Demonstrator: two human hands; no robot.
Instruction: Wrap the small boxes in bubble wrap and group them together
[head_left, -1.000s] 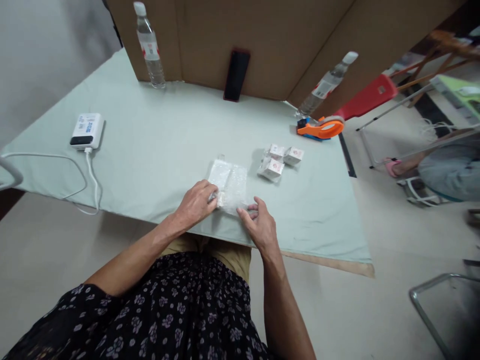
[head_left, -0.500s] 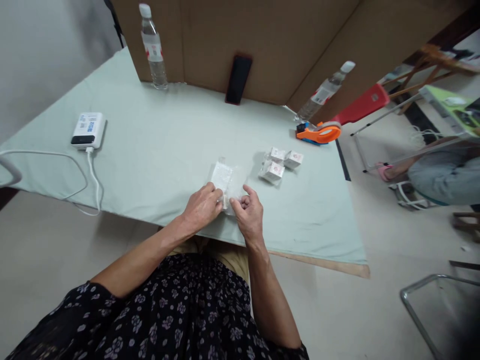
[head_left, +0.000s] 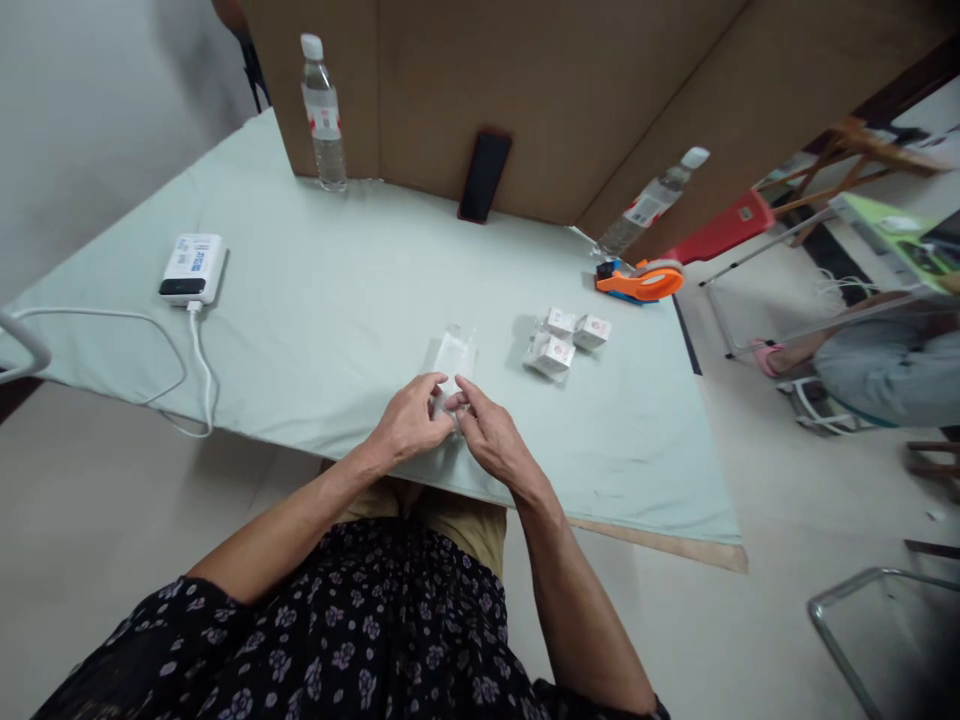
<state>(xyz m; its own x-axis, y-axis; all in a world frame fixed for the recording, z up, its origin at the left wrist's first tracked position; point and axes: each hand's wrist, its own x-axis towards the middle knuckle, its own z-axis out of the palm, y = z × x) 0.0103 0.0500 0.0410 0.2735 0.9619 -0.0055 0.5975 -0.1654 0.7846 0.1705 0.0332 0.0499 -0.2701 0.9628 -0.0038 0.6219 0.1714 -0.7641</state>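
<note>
My left hand [head_left: 411, 418] and my right hand [head_left: 491, 438] meet near the front edge of the pale green table [head_left: 315, 290]. Both have fingers curled onto a clear bubble-wrap packet [head_left: 453, 358] with a white box inside. The packet lies flat and sticks out past my fingertips, away from me. Its near end is hidden under my fingers. Three small white boxes [head_left: 566, 338] in clear wrap sit a short way to the right of the packet.
An orange tape dispenser [head_left: 640, 281] lies at the right table edge. Two water bottles [head_left: 322, 112] [head_left: 651, 200], a dark phone [head_left: 484, 177] and a cardboard screen [head_left: 555, 90] stand at the back. A white power bank [head_left: 193, 270] with cable lies left. Another person's legs [head_left: 877, 370] show at right.
My right hand has moved left to join the left hand on the packet. The bubble wrap, spread wide before, is now folded narrow around the box.
</note>
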